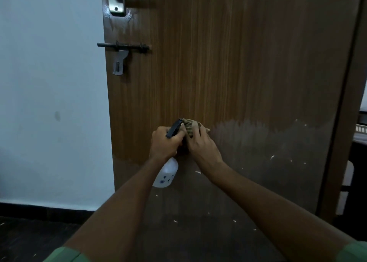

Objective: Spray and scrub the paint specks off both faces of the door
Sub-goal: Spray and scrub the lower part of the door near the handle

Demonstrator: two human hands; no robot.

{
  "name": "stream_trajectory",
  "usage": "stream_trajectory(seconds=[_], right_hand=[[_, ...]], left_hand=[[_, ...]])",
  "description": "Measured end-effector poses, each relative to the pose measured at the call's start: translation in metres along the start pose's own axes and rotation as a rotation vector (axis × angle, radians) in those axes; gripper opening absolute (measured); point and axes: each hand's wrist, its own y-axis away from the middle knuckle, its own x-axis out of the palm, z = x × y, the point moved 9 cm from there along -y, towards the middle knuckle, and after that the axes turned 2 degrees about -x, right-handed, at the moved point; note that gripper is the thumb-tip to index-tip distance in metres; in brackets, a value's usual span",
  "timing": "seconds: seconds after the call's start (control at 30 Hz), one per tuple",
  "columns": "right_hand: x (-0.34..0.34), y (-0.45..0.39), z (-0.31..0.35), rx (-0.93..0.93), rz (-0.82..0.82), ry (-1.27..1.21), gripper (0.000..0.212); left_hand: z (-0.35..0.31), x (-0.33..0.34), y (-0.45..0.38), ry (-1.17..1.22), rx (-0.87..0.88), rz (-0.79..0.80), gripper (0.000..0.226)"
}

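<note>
Left hand [164,142] grips the spray bottle [166,175] by its neck, fingers curled round the black trigger head; white body hangs tilted below the wrist. Right hand [200,142] holds a striped cloth [188,125] bunched under its fingers, pressed to the door [228,63] at mid-height, touching the sprayer nozzle. Door face is brown wood grain, lower part darker and wet-looking, white paint specks [272,157] scattered low and right. Bolt latch [123,47] near left edge, handle [117,1] above it.
</note>
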Motion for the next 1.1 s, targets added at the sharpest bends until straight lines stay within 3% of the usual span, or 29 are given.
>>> stream_trajectory(seconds=[0.23,0.4,0.47,0.57,0.63,0.7,0.77,0.83,0.87,0.97,1.0,1.1], right_hand=[[-0.006,0.015,-0.008,-0.079,-0.031,-0.127,0.052],[0.015,0.071,0.009,-0.283,0.081,-0.135,0.057],[0.004,0.039,-0.021,-0.139,0.005,-0.161,0.049],[-0.018,-0.011,-0.084,0.267,-0.148,-0.228,0.047],[-0.018,-0.002,-0.087,0.32,-0.17,-0.246,0.052],[-0.001,0.04,-0.063,0.203,-0.098,-0.23,0.054],[0.01,0.086,-0.036,-0.038,-0.026,-0.186,0.047],[0.009,0.085,-0.047,-0.141,-0.009,-0.139,0.043],[0.002,0.068,-0.065,-0.073,-0.046,-0.13,0.043],[-0.027,0.016,-0.132,0.408,-0.208,-0.159,0.045],[-0.029,0.015,-0.138,0.489,-0.232,-0.173,0.046],[-0.005,0.06,-0.109,0.374,-0.139,-0.178,0.055]], left_hand=[[-0.001,0.001,0.0,0.007,0.005,0.024,0.029],[0.004,0.003,0.004,-0.024,-0.026,0.048,0.024],[0.004,0.007,0.003,-0.017,-0.027,0.055,0.025],[0.006,0.015,-0.002,-0.022,-0.023,0.053,0.028],[0.004,0.021,-0.001,-0.009,-0.026,0.065,0.028],[-0.001,0.028,0.001,-0.002,-0.035,0.071,0.028],[-0.003,0.033,0.002,0.013,-0.048,0.068,0.027],[-0.008,0.039,-0.001,0.013,-0.049,0.076,0.026],[-0.011,0.041,-0.002,0.009,-0.045,0.08,0.026],[-0.019,0.045,-0.005,0.007,-0.016,0.085,0.026],[-0.022,0.049,-0.005,0.0,-0.003,0.088,0.026],[-0.027,0.057,-0.002,-0.025,-0.005,0.088,0.026]])
